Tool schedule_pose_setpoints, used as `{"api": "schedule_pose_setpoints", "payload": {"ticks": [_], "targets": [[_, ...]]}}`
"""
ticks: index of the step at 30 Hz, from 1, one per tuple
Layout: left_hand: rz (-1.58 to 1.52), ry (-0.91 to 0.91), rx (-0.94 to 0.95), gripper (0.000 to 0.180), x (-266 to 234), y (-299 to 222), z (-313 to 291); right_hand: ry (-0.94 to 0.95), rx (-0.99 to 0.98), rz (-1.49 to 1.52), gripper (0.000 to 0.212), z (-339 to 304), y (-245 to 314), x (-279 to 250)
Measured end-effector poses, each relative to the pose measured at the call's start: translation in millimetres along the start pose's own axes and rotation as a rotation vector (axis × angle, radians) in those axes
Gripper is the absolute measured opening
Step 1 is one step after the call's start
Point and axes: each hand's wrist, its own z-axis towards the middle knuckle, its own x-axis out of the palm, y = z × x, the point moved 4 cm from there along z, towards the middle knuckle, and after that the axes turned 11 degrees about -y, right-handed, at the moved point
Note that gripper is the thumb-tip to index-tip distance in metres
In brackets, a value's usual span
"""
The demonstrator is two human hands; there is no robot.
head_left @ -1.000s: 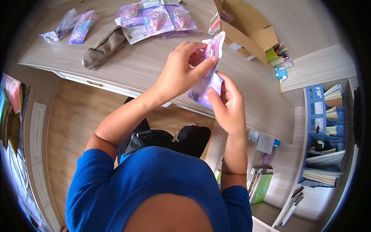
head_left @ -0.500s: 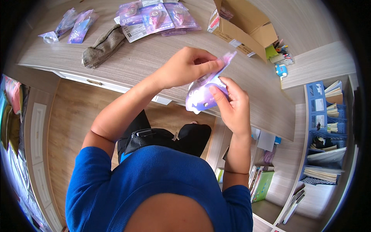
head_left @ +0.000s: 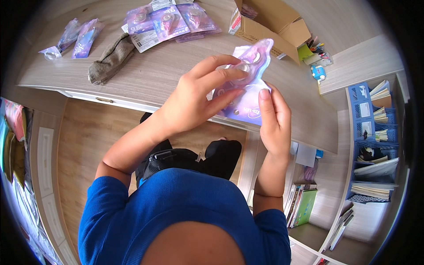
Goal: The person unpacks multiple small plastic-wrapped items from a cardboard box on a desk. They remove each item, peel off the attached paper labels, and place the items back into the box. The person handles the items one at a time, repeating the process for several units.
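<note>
While the right hand [head_left: 274, 121] grips a purple blister pack [head_left: 249, 97] by its edge at the wood-grain desk's [head_left: 159, 73] near side, the left hand [head_left: 190, 99] touches its face with parted fingers; whether they grip, I cannot tell. Blue file holders [head_left: 357, 118] stand in shelving [head_left: 342, 168] at right. Farther across lie a brown cloth pouch [head_left: 111, 59], purple packs [head_left: 170, 23] and an open carton [head_left: 265, 39].

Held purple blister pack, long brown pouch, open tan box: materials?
Purple blister pack: probably glossy clear plastic over printed card; bulge shows highlights.
Long brown pouch: likely matte fabric; soft folds.
Open tan box: matte, seemingly cardboard; creased flaps.
</note>
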Motion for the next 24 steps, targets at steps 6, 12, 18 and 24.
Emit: {"api": "schedule_pose_setpoints", "payload": {"ticks": [6,12,18,24], "targets": [[-0.084,0.02,-0.07,0.032,8,8,-6,-0.081,-0.11,-0.23,0.017,-3,8,2],[-0.051,0.019,-0.041,0.031,12,9,-10,-0.131,-0.219,-0.3,0.014,-4,15,5],[-0.028,0.077,0.002,0.03,15,10,-16,-0.119,-0.323,-0.481,0.011,-8,18,12],[-0.114,0.115,-0.125,0.036,11,17,-20,-0.101,-0.298,-0.45,0.013,-11,23,15]]}}
